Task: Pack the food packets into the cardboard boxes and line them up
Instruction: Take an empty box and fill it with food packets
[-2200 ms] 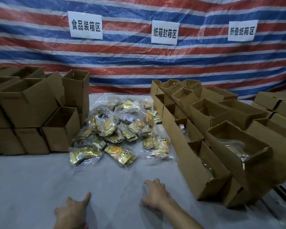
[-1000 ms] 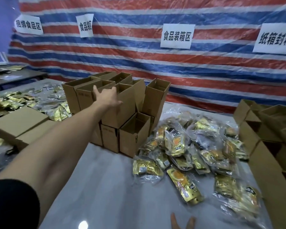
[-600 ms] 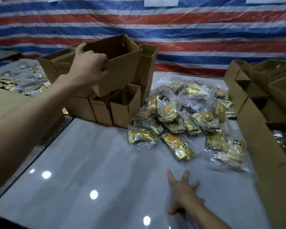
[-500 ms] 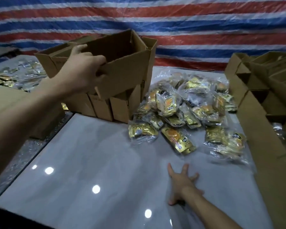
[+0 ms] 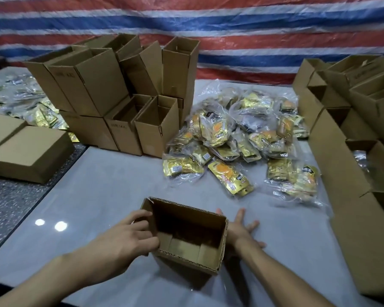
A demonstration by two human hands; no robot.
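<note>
Now the left hand [image 5: 129, 238] has come down from the rear pile. It grips the left wall of one empty cardboard box [image 5: 186, 265], fingers curled at the rim. Half a second ago it held this box up in the air at the pile; the box now sits open-topped at the near edge of the desk [image 5: 98, 185]. The right hand [image 5: 239, 229] has stayed flat on the desk with fingers spread. It lies just to the right of the box and is partly hidden by the box's wall, so the box stands between the two hands.

Beyond them lies one heap of food packets [image 5: 237, 140], gold and clear-wrapped, too tangled to count. At the left rear is the stack of open boxes [image 5: 93, 85], at least eight in two tiers. Along the right edge runs a row of boxes [image 5: 341, 173], several deep, one showing a packet inside. Two closed boxes [image 5: 31, 154] lie further left, with more packets behind them.
</note>
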